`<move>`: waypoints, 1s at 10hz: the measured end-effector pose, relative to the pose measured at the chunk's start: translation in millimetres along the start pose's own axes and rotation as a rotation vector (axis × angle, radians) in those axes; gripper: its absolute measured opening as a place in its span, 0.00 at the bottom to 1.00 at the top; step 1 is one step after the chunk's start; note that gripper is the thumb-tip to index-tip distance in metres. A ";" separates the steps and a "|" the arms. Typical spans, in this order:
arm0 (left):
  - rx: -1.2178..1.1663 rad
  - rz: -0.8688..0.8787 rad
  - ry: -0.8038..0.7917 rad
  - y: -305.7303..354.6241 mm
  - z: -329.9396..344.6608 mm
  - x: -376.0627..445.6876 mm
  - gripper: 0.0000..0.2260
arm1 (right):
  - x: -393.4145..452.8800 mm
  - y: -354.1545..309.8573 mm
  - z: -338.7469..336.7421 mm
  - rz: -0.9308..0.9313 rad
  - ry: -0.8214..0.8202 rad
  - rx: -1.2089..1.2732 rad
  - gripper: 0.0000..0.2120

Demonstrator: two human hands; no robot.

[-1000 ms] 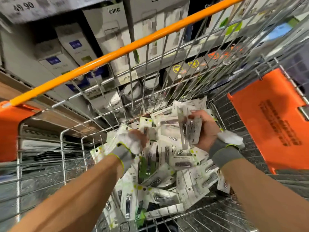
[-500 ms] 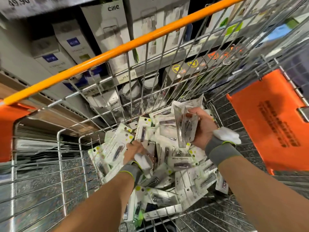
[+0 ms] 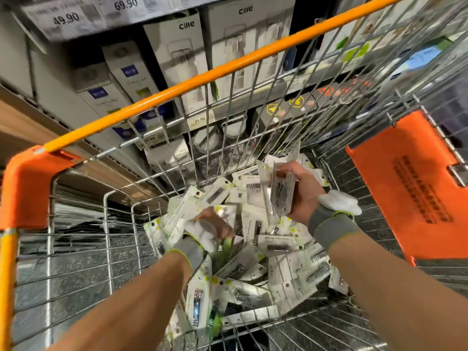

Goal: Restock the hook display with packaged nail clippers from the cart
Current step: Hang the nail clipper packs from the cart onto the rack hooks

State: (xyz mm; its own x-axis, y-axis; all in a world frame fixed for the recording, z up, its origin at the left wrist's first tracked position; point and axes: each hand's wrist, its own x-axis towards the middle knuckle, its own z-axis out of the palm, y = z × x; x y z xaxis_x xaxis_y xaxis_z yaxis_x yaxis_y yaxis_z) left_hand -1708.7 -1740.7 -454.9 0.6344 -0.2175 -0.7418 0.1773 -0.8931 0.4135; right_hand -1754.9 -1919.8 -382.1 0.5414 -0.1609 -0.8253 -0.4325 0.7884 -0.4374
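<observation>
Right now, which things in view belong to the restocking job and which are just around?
Part of the job:
- cart
- loose pile of packaged nail clippers
- stack of packs gripped in the right hand
- left hand, reaching into the pile

Just around:
- boxed goods on the shelves
- price tags

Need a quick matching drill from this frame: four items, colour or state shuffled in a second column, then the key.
Column 1
1. right hand
2. left hand
3. cart handle bar
4. shelf boxes

Column 2
A. orange
B. reaching down into the pile of packaged nail clippers in the cart
C. white, behind the cart's wire wall
D. holding up a bunch of packs above the pile

Pairs: 1-D, 2-B, 3-A, 4-C
</observation>
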 end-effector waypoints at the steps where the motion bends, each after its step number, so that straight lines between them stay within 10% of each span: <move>1: -0.093 0.124 0.030 9.2 -21.8 -12.4 0.19 | -19.0 -10.2 10.7 -0.026 -0.048 0.008 0.09; 4: -0.887 0.140 -0.090 46.4 -81.3 -80.3 0.05 | -87.9 -53.2 41.7 -0.139 -0.299 -0.140 0.23; 10: -0.753 0.719 0.370 114.7 -216.1 -308.4 0.14 | -305.4 -108.9 147.6 -0.431 -0.760 -0.191 0.05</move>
State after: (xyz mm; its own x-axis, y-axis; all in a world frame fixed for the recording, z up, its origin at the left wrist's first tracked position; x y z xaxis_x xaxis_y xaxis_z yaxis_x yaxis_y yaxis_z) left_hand -1721.5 -1690.9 -64.7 0.9369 -0.3464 -0.0481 0.0104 -0.1100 0.9939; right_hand -1766.7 -1868.8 -29.7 0.9868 0.0704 -0.1456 -0.1573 0.6269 -0.7630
